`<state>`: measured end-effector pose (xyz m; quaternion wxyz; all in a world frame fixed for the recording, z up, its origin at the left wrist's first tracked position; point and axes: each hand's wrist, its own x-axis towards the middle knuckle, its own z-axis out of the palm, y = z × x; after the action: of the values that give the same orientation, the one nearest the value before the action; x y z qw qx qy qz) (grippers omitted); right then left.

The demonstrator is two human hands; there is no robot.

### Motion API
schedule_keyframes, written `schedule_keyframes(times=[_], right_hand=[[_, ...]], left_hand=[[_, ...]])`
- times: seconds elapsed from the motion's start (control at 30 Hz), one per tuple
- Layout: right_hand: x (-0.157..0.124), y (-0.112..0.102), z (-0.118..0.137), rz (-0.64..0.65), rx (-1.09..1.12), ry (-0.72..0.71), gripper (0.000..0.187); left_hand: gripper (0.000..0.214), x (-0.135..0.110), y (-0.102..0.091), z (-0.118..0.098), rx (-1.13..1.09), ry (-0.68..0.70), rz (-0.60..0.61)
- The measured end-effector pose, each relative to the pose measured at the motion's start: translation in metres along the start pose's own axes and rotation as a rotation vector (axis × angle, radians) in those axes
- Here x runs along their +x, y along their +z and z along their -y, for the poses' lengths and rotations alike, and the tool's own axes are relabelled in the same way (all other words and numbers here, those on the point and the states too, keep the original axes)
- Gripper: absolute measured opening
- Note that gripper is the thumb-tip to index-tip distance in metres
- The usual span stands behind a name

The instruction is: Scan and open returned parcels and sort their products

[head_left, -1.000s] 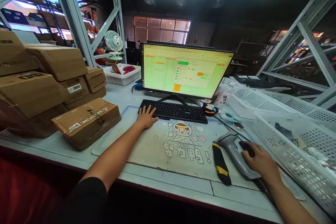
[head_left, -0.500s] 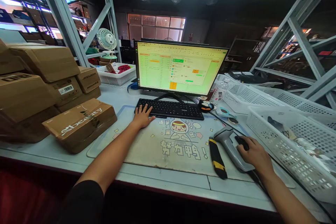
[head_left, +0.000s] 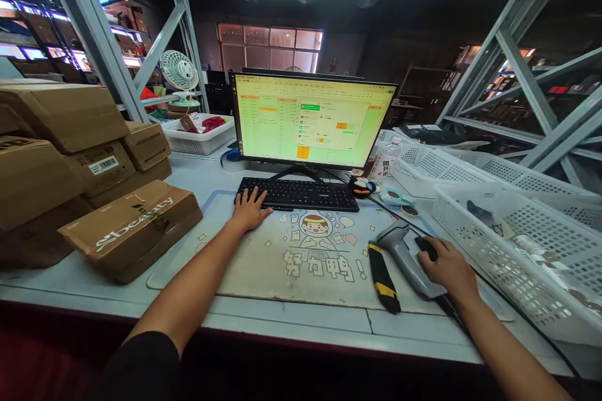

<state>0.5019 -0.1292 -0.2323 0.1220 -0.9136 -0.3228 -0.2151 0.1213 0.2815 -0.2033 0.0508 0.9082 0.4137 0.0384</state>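
Observation:
My left hand (head_left: 249, 210) rests with fingers spread on the left end of a black keyboard (head_left: 301, 195). My right hand (head_left: 450, 269) is curled over a black computer mouse (head_left: 427, 248) on the desk mat (head_left: 254, 269). Just left of that hand lies a grey barcode scanner (head_left: 410, 260), its cable running toward the desk's front edge. A black-and-yellow utility knife (head_left: 383, 279) lies beside the scanner. Behind the keyboard, the lit monitor (head_left: 313, 122) shows a spreadsheet with a chat window over it.
Cardboard boxes (head_left: 61, 116) are stacked at the left, with a single printed box (head_left: 136, 229) in front. White perforated baskets (head_left: 498, 276) line the right side. A plastic bottle (head_left: 386, 160) stands right of the monitor. Another basket (head_left: 200, 141) and a fan (head_left: 179, 70) are behind left.
The view has turned slightly right, so everything sits a little further left. Small coloured blocks in the chat window have changed. Both hands keep their places on the keyboard and mouse.

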Motion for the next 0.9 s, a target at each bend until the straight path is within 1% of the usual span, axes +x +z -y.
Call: schedule_keyframes(times=[0.3, 0.43, 0.53, 0.6, 0.7, 0.9], right_hand=[[0.001, 0.001, -0.002, -0.013, 0.034, -0.028, 0.058], [0.003, 0.004, -0.008, -0.053, 0.103, -0.113, 0.057], [0.008, 0.007, -0.013, -0.058, 0.173, -0.202, 0.055], [0.012, 0.009, -0.016, -0.054, 0.212, -0.237, 0.053], [0.017, 0.01, -0.016, -0.03, 0.247, -0.222, 0.053], [0.02, 0.004, -0.008, -0.006, 0.287, -0.147, 0.052]], left_hand=[[0.078, 0.0, 0.0, -0.001, 0.005, 0.002, -0.007], [0.079, -0.002, -0.003, -0.001, -0.021, -0.001, 0.011], [0.08, -0.002, -0.004, -0.002, -0.04, -0.007, 0.022], [0.081, -0.001, -0.005, -0.001, -0.053, -0.011, 0.028], [0.083, -0.001, -0.006, 0.0, -0.069, -0.017, 0.037], [0.084, -0.001, -0.008, 0.002, -0.085, -0.008, 0.057]])
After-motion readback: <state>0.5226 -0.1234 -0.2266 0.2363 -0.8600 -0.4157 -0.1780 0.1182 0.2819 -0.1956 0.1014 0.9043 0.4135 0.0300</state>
